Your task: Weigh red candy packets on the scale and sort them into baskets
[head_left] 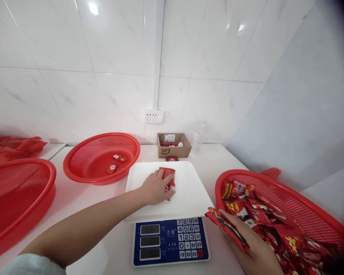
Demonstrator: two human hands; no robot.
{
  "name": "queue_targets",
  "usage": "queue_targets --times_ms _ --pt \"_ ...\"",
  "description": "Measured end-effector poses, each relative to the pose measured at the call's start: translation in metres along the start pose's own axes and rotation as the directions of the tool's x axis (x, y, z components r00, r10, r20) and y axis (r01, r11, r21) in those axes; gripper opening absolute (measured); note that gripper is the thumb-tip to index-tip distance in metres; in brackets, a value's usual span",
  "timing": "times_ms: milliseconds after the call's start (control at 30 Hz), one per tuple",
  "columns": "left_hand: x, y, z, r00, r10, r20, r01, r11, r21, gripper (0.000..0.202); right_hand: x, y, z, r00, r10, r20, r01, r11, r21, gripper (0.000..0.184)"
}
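One slim, glossy red packet

The scale stands centrally; 2 baskets stand to its left; 1 basket, containing packets, stands to its right; behind the scale sits a carton, left of a bottle
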State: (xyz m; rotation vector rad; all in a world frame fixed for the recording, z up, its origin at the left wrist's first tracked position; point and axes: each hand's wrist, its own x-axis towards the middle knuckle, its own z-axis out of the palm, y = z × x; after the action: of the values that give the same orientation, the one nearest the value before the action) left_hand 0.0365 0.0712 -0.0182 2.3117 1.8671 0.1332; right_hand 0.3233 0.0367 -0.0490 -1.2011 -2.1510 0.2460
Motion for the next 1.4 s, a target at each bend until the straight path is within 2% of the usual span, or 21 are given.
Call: queue_targets --times_ms 233,400,467,567,733,900,1033,1100,1167,1233,1300,1367,1400 --pt "-0.003 0.013 0.0 0.998 0.013 -0.057 -0.009 0.996 0.084 0.035 0.0 0.002 0.001 1.0 -0.027 -0.013 0.027 1.0 0.004 0.033" --pt "-0.003 0.004 -0.004 0.993 0.061 -0.099 -0.051 0.994 0.095 0.028 -0.001 0.001 0.0 1.0 -0.02 -0.006 0.02 1.0 -0.001 0.033" --pt "-0.003 -0.006 -0.01 0.987 0.044 -0.153 -0.027 0.993 0.111 0.028 -0.001 0.001 0.0 0.999 -0.033 -0.003 0.033 0.999 -0.009 0.034" --pt "-0.004 -0.027 -0.023 0.963 -0.044 -0.264 0.08 0.989 0.128 0.029 -0.001 0.003 -0.001 0.999 -0.044 0.009 0.045 0.999 -0.022 0.035" --pt "-0.007 -0.072 -0.041 0.881 -0.238 -0.408 0.305 0.946 0.107 0.033 -0.001 0.005 0.001 0.999 -0.029 0.036 0.029 1.0 -0.002 0.034" --pt "-0.021 -0.113 -0.044 0.797 -0.401 -0.453 0.46 0.888 0.023 0.034 -0.002 0.008 0.004 1.0 0.008 0.027 -0.008 1.0 -0.001 0.034" --pt "-0.036 -0.13 -0.039 0.76 -0.463 -0.456 0.502 0.864 -0.04 0.043 -0.003 0.009 0.005 0.997 0.072 -0.009 -0.072 0.997 -0.031 0.038" --pt "-0.041 -0.128 -0.036 0.753 -0.464 -0.467 0.493 0.868 -0.067 0.048 -0.001 0.003 0.005 0.986 0.16 -0.035 -0.161 0.987 -0.024 0.036" --pt "-0.046 -0.118 -0.033 0.753 -0.447 -0.483 0.463 0.881 -0.093 0.05 0.004 -0.009 0.005 0.968 0.248 -0.035 -0.247 0.968 0.035 0.032" --pt "-0.049 -0.1 -0.029 0.777 -0.397 -0.489 0.346 0.917 -0.196 0.048 0.014 -0.028 0.008 0.953 0.303 -0.002 -0.3 0.944 0.14 0.03" --pt "-0.053 -0.075 -0.025 0.824 -0.32 -0.467 0.131 0.911 -0.392 0.046 0.027 -0.049 0.012 0.943 0.325 0.064 -0.33 0.907 0.262 0.029" --pt "-0.057 -0.048 -0.022 0.892 -0.225 -0.393 -0.054 0.808 -0.587 0.045 0.042 -0.068 0.018 0.956 0.26 0.135 -0.293 0.864 0.409 0.029" --pt "-0.059 -0.035 -0.02 0.926 -0.169 -0.336 -0.104 0.743 -0.661 0.045 0.049 -0.076 0.022 0.956 0.25 0.157 -0.295 0.831 0.472 0.029"
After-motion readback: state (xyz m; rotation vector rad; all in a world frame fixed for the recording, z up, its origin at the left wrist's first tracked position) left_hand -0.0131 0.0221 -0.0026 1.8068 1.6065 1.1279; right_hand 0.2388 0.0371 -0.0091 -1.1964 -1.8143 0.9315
